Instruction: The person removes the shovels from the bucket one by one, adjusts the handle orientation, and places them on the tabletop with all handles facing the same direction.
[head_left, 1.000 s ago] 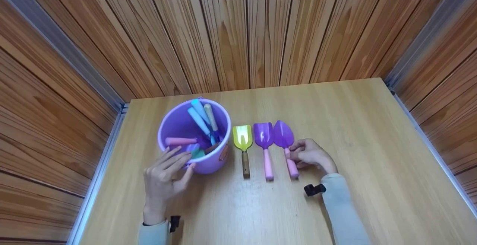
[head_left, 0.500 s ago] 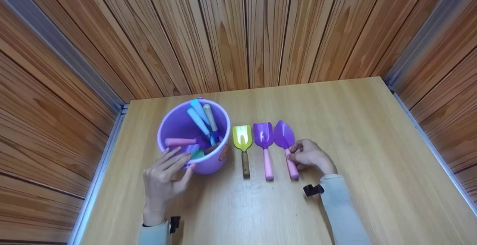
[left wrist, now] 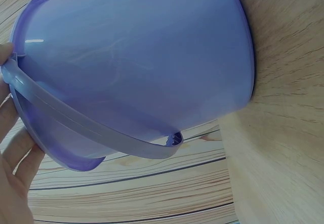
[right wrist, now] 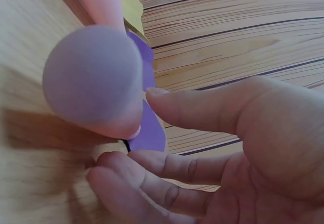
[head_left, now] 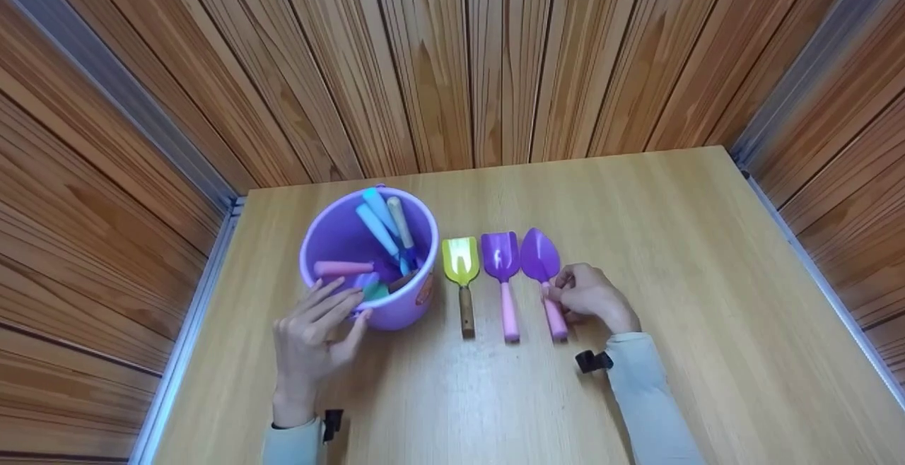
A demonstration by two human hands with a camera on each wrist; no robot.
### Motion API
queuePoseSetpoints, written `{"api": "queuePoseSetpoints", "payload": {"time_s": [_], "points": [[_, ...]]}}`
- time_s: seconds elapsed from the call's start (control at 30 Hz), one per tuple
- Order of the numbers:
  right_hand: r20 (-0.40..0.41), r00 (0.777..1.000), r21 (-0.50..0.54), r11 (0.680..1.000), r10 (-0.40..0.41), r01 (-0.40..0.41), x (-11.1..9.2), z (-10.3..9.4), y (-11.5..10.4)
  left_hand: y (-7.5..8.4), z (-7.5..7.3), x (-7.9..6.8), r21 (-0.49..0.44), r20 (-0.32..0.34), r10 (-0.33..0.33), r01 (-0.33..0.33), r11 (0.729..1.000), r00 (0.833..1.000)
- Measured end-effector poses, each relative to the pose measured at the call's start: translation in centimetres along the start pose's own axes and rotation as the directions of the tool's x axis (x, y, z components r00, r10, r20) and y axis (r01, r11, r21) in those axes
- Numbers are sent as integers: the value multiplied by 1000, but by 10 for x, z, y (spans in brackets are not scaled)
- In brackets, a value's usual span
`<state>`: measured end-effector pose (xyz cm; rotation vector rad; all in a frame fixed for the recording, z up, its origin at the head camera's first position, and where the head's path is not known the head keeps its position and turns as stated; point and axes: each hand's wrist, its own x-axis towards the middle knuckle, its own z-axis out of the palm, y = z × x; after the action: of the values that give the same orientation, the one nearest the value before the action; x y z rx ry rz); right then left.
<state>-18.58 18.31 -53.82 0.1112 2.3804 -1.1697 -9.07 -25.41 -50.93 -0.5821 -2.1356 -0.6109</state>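
Pinches the rim of a purple bucket (head_left: 389, 315) in the left hand (head_left: 311, 334), with fingers over the edge and thumb against the outside. Just beyond those fingertips, inside, shows a pink handle (head_left: 344, 268), a green piece (head_left: 375, 291) and a brown piece (head_left: 403, 280); farther ahead and to the right, light-blue handles (head_left: 377, 230) and a grey handle (head_left: 399, 221) leaning toward the far rim. To the right of the left hand, bears an orange-brown sticker (head_left: 425, 288) on the outer wall; too small to read. Below the left fingers, has a purple bail (left wrist: 91, 128) slanting down from its hinge across the plain wall.

Curls the right hand (head_left: 594, 297) at the pink-handled purple trowel (head_left: 540, 253), with thumb and fingers on either side of its handle and some gap between the tips. Ahead of the right hand, shows its pointed blade, flat on the table (head_left: 636, 218). To the left of the right hand, has a purple scoop (head_left: 500, 256) just beside the trowel, then a yellow scoop (head_left: 460, 260) with a brown handle (head_left: 466, 312), nearest the bucket. On that brown handle, shows a small dark spot; cannot make out any lettering.
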Motion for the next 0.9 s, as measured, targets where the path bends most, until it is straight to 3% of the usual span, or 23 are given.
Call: {"api": "queuePoseSetpoints", "payload": {"time_s": [0.17,0.3,0.47,0.57,0.67,0.7,0.9], "points": [[-52,999,-65,998,-13,9,-6,-3,-7,2,-1,-1,-7,5,-11,11,1000,1000],[-147,985,-132,989,-84,65,-10,-8,-27,2,-1,0,-8,9,-17,17,1000,1000],[-191,949,-185,959,-250,216,-13,-12,-68,1,0,1,-16,12,1,-1,1000,1000],[-184,910,-258,912,-371,320,-12,-11,-97,1,0,1,-22,8,8,-8,1000,1000],[-153,857,-359,836,-493,416,-10,-5,-126,0,0,1,-20,5,8,-8,1000,1000],[-132,833,-409,795,-538,448,-9,-2,-135,0,0,1,-17,5,9,-9,1000,1000],[68,707,-671,492,-704,554,-4,20,-182,0,1,1,-32,-21,28,-28,999,999]]}}
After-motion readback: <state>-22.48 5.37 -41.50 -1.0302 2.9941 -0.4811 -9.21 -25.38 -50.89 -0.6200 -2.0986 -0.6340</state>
